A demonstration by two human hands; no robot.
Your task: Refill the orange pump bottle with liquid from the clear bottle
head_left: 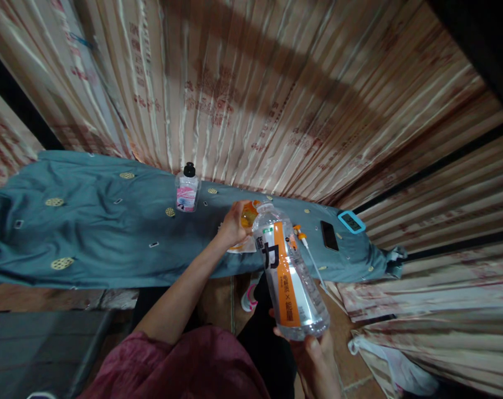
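Right hand (318, 363) grasping the base of the clear bottle (288, 271) at five o'clock, left hand (231, 227) gripping a small amber container (249, 215) by its mouth, I judge the bottle slick, light and dentable, safest held round its label.

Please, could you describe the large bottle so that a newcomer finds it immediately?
Find the teal cloth, then the right hand, nearer the camera. That hand supports the tilted clear bottle; its orange-and-silver label separates it from the black-capped bottle.
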